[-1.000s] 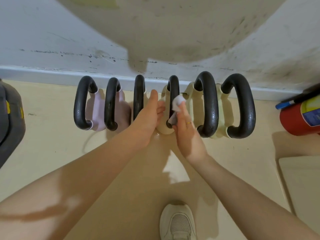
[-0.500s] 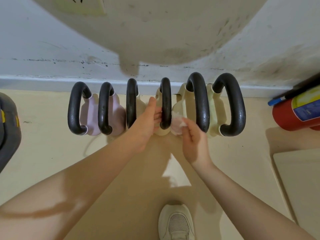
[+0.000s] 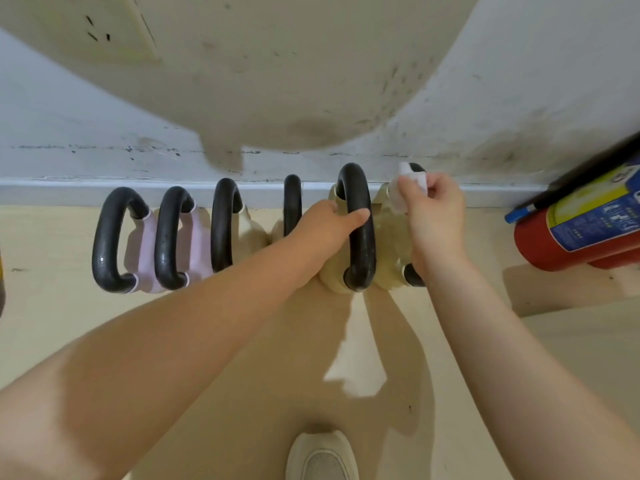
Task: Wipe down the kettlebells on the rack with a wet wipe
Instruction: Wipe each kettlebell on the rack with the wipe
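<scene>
Several kettlebells with black handles stand in a row on the floor against the white wall. The two at the left are pink (image 3: 147, 251); the others are cream. My left hand (image 3: 325, 230) grips the black handle of the fifth kettlebell (image 3: 360, 230), thumb laid across it. My right hand (image 3: 433, 223) pinches a white wet wipe (image 3: 408, 183) against the top of the rightmost kettlebell's handle (image 3: 414, 275), and covers most of that handle.
A red fire extinguisher (image 3: 575, 230) lies on the floor at the right, close to the rightmost kettlebell. A beige mat (image 3: 588, 341) lies at the lower right. My white shoe (image 3: 322, 459) is at the bottom centre. A wall socket (image 3: 104, 26) is at top left.
Both hands shifted right. My left hand left the fourth kettlebell and took hold of the fifth one's handle. My right hand carried the wipe from the fourth kettlebell to the rightmost handle.
</scene>
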`<state>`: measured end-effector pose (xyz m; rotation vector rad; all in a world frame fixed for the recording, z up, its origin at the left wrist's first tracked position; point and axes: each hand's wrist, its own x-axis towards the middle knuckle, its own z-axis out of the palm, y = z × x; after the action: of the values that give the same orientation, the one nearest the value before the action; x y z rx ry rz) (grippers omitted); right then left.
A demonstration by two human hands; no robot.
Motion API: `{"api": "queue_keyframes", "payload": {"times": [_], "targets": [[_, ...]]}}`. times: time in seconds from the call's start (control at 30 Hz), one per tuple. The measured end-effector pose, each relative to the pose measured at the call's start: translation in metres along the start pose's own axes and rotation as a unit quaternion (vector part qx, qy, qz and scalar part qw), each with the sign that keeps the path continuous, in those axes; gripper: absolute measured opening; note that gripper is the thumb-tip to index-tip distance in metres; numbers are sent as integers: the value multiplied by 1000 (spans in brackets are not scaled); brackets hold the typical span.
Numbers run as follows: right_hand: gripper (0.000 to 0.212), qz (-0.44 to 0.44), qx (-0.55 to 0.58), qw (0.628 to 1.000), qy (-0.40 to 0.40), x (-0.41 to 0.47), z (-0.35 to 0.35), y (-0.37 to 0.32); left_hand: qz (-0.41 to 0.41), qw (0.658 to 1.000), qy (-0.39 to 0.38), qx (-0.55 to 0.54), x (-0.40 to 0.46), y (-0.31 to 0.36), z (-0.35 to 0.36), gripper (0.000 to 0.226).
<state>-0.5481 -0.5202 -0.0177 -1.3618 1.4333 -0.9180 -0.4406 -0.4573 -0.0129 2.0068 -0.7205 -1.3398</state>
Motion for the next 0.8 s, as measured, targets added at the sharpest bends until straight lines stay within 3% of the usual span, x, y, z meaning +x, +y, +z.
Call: {"api": "queue_keyframes", "payload": {"times": [0.1, 0.27, 0.43, 0.5, 0.67, 0.8], "targets": [[16, -7, -23, 1000, -14, 12, 9, 3, -16, 999, -12, -49, 14, 11, 5, 30], [19, -39, -84, 994, -61, 30, 19, 9, -19, 999, -27, 14, 29, 14, 4, 36], [36, -65, -117, 952, -275, 16, 27, 16, -1, 999, -37, 20, 39, 11, 3, 18], [42, -39, -85, 946, -311, 23, 31, 19, 5, 999, -40, 22, 40, 9, 4, 19], [39, -5, -1, 960, -280, 47, 43, 16, 3, 999, -48, 6, 40, 3, 0, 18], [43, -41, 39, 982, -177, 47, 44, 20, -1, 998, -64, -26, 35, 0, -4, 21]]}}
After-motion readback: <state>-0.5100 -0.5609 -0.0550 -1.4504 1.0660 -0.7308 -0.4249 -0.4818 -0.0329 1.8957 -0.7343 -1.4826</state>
